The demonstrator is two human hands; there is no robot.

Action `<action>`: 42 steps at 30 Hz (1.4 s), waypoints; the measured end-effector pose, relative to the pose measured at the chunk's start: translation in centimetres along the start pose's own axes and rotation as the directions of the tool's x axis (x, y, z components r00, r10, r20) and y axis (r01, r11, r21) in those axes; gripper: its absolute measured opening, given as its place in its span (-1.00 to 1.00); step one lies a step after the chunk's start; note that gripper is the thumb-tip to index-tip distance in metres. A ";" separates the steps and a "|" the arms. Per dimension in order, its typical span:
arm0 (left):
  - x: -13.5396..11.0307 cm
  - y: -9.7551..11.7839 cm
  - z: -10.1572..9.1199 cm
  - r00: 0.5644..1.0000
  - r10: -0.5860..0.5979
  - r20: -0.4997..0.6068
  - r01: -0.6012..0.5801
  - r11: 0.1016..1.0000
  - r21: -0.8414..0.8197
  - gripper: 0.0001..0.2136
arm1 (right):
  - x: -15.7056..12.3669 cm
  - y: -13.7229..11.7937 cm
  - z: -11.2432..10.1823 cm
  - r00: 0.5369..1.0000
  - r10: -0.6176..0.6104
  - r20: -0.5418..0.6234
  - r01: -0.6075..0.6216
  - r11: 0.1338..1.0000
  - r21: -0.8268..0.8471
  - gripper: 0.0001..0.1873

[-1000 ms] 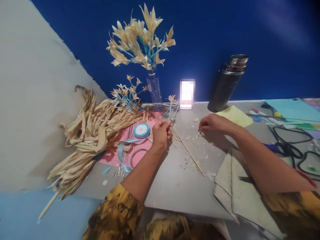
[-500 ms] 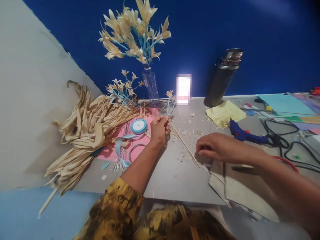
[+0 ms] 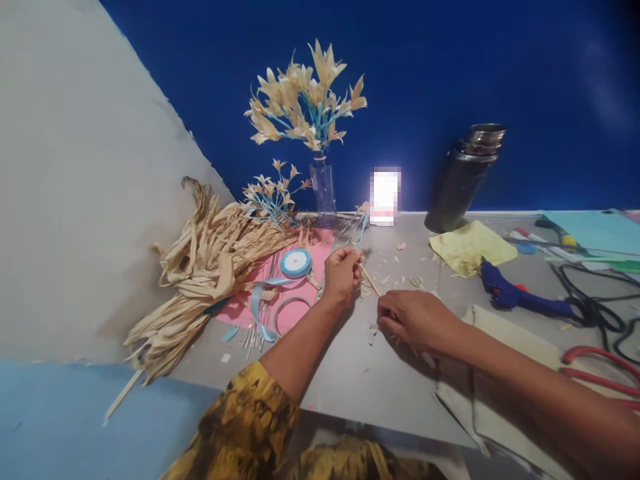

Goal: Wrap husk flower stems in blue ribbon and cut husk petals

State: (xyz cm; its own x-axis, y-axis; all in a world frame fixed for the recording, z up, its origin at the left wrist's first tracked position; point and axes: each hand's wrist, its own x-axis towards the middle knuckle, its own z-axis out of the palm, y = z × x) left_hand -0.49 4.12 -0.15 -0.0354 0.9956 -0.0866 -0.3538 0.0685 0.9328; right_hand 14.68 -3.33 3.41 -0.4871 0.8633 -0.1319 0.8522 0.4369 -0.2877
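Observation:
My left hand (image 3: 343,277) is closed in a pinch on the upper end of a thin pale stick (image 3: 370,279) over the table. My right hand (image 3: 419,320) is closed around the same stick lower down, its palm toward the table. The stick's lower part is hidden behind that hand. Left of my left hand, a roll of light blue ribbon (image 3: 296,264) lies on pink paper (image 3: 255,280) with its tail loose. Just behind that hand is a small husk flower (image 3: 364,211) with pale blue stems. Small shavings (image 3: 387,272) are scattered around the stick.
Dried husks (image 3: 205,267) lie in a heap at left. Husk flowers (image 3: 305,93) stand in a clear bottle (image 3: 323,190) against the wall. At right are a dark flask (image 3: 463,180), yellow paper (image 3: 470,247), a blue glue gun (image 3: 520,293), black cable (image 3: 595,287) and red handles (image 3: 605,363).
My right hand has moved up along the stick toward my left hand, which keeps its pinch. The whole view has shifted, so the scene sits further right and lower.

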 end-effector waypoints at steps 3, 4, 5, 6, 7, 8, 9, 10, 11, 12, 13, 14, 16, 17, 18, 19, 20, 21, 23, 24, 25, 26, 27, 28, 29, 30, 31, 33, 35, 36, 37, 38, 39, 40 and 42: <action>0.0 0.0 0.0 1.000 -0.003 0.007 0.003 1.000 0.002 -0.75 | 0.4 0.5 -0.9 0.999 0.024 -0.045 -0.022 0.999 0.032 -0.89; 0.0 0.0 -0.1 1.000 -0.003 0.006 0.003 1.000 0.000 -0.76 | 0.5 0.6 -0.9 0.999 0.009 -0.031 -0.008 0.999 0.032 -0.92; 0.0 0.0 -0.1 1.000 -0.003 0.003 0.003 1.000 -0.002 -0.76 | 0.6 0.6 -0.7 1.000 -0.011 -0.002 0.011 0.999 0.032 -0.94; 0.0 0.0 -0.1 1.000 -0.005 0.001 0.005 1.000 -0.005 -0.77 | 0.7 0.5 -0.5 0.999 -0.028 0.029 0.027 0.999 0.032 -0.92; 0.1 0.0 -0.1 1.000 -0.008 -0.002 0.008 1.000 -0.007 -0.77 | 0.7 0.3 -0.1 0.998 -0.037 0.052 0.036 0.999 0.033 -0.87; 0.1 -0.1 -0.1 1.000 -0.011 -0.004 0.010 1.000 -0.009 -0.77 | 0.7 0.1 0.3 0.997 -0.041 0.065 0.039 0.999 0.034 -0.83; 0.1 -0.1 -0.1 1.000 -0.013 -0.007 0.013 1.000 -0.011 -0.77 | 0.8 -0.1 0.8 0.997 -0.043 0.070 0.040 0.999 0.036 -0.81; 0.2 -0.1 -0.1 1.000 -0.015 -0.008 0.015 1.000 -0.013 -0.77 | 0.8 -0.4 1.2 0.997 -0.043 0.068 0.040 0.998 0.041 -0.81; 0.2 -0.2 -0.1 1.000 -0.016 -0.009 0.015 1.000 -0.014 -0.77 | 0.8 -0.5 1.5 0.997 -0.044 0.066 0.041 0.998 0.050 -0.84; 0.2 -0.2 -0.1 1.000 -0.015 -0.009 0.015 1.000 -0.015 -0.76 | 0.8 -0.6 1.8 0.997 -0.051 0.065 0.047 0.997 0.067 -0.88; 0.2 -0.1 -0.1 1.000 -0.015 -0.010 0.014 1.000 -0.016 -0.76 | 0.8 -0.6 1.9 0.996 -0.062 0.064 0.056 0.994 0.094 -0.93; 0.1 -0.1 -0.1 1.000 -0.015 -0.010 0.015 1.000 -0.015 -0.75 | 0.7 -0.5 2.0 0.996 -0.073 0.060 0.065 0.989 0.131 -0.95; 0.0 0.0 -0.2 1.000 -0.024 -0.003 0.024 1.000 -0.009 -0.74 | 0.7 0.0 1.9 0.996 -0.085 0.022 0.078 0.969 0.233 -0.92; 0.0 0.1 -0.2 0.999 -0.031 0.006 0.031 0.999 -0.008 -0.73 | 0.8 0.5 1.8 0.997 -0.075 -0.011 0.075 0.952 0.297 -0.89; -0.1 0.1 -0.1 0.999 -0.041 0.020 0.041 0.999 -0.007 -0.73 | 0.8 1.0 1.5 0.998 -0.045 -0.053 0.061 0.929 0.366 -0.88; -0.3 0.1 -0.1 0.998 -0.052 0.038 0.052 0.999 -0.008 -0.74 | 0.9 1.6 1.3 0.995 0.006 -0.098 0.037 0.898 0.438 -0.87; -0.4 0.2 0.0 0.996 -0.063 0.056 0.063 0.998 -0.011 -0.74 | 1.1 2.2 1.0 0.988 0.072 -0.139 0.009 0.860 0.510 -0.87; -0.6 0.2 0.1 0.995 -0.074 0.072 0.075 0.997 -0.010 -0.75 | 1.3 2.8 0.8 0.974 0.148 -0.174 -0.019 0.812 0.583 -0.88; -1.1 0.1 0.4 0.989 -0.100 0.107 0.101 0.995 0.005 -0.75 | 1.7 3.9 0.4 0.929 0.305 -0.208 -0.064 0.688 0.723 -0.89; -1.3 0.0 0.6 0.985 -0.113 0.129 0.112 0.994 0.017 -0.75 | 1.9 4.3 0.2 0.905 0.373 -0.208 -0.076 0.620 0.781 -0.85; -1.6 0.0 0.8 0.980 -0.127 0.156 0.124 0.992 0.028 -0.74 | 2.1 4.6 0.2 0.881 0.427 -0.202 -0.079 0.555 0.828 -0.80; -1.9 -0.1 0.9 0.972 -0.144 0.187 0.139 0.989 0.041 -0.73 | 2.2 4.8 0.1 0.863 0.465 -0.198 -0.073 0.501 0.862 -0.75; -2.1 -0.2 1.1 0.962 -0.162 0.218 0.154 0.987 0.053 -0.72 | 2.3 5.0 0.2 0.848 0.491 -0.199 -0.061 0.464 0.884 -0.73; -2.3 -0.2 1.2 0.953 -0.180 0.245 0.169 0.984 0.063 -0.72 | 2.4 5.0 0.2 0.837 0.506 -0.208 -0.044 0.441 0.896 -0.71; -2.5 -0.3 1.4 0.944 -0.197 0.265 0.184 0.980 0.073 -0.71 | 2.5 5.0 0.3 0.829 0.514 -0.221 -0.025 0.429 0.903 -0.70; -2.7 -0.3 1.5 0.936 -0.214 0.280 0.198 0.977 0.083 -0.71 | 2.5 5.0 0.3 0.824 0.515 -0.236 -0.003 0.421 0.907 -0.70; -2.8 -0.3 1.6 0.930 -0.229 0.288 0.211 0.973 0.093 -0.72 | 2.5 4.9 0.3 0.821 0.512 -0.251 0.017 0.417 0.909 -0.71; -3.0 -0.4 1.7 0.924 -0.249 0.289 0.225 0.968 0.113 -0.72 | 2.6 4.8 0.3 0.828 0.493 -0.268 0.044 0.419 0.907 -0.74; -3.1 -0.4 1.7 0.927 -0.254 0.276 0.223 0.965 0.139 -0.73 | 2.6 4.7 0.3 0.841 0.464 -0.279 0.066 0.424 0.903 -0.77; -3.1 -0.5 1.7 0.931 -0.250 0.266 0.216 0.964 0.153 -0.73 | 2.6 4.6 0.2 0.847 0.451 -0.282 0.075 0.424 0.903 -0.78; -3.1 -0.5 1.7 0.935 -0.245 0.257 0.207 0.964 0.165 -0.73 | 2.6 4.6 0.2 0.853 0.440 -0.281 0.083 0.417 0.905 -0.77; -3.1 -0.5 1.7 0.938 -0.241 0.249 0.201 0.964 0.175 -0.73 | 2.5 4.5 0.2 0.861 0.427 -0.275 0.091 0.403 0.911 -0.75; -3.0 -0.6 1.7 0.941 -0.237 0.241 0.196 0.963 0.183 -0.73 | 2.5 4.5 0.2 0.870 0.416 -0.264 0.097 0.381 0.920 -0.73; -3.0 -0.6 1.7 0.943 -0.235 0.234 0.193 0.963 0.188 -0.73 | 2.5 4.4 0.2 0.880 0.406 -0.247 0.100 0.350 0.931 -0.70; -2.9 -0.6 1.6 0.949 -0.229 0.218 0.189 0.964 0.186 -0.73 | 2.4 4.3 0.3 0.890 0.411 -0.198 0.088 0.271 0.959 -0.66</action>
State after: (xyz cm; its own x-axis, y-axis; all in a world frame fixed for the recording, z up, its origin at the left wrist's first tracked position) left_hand 1.36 1.34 0.06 0.2512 0.9429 -0.2190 -0.1737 0.2665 0.9481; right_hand 17.14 0.56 1.59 -0.0460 0.9978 -0.0481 0.0055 -0.0479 -0.9988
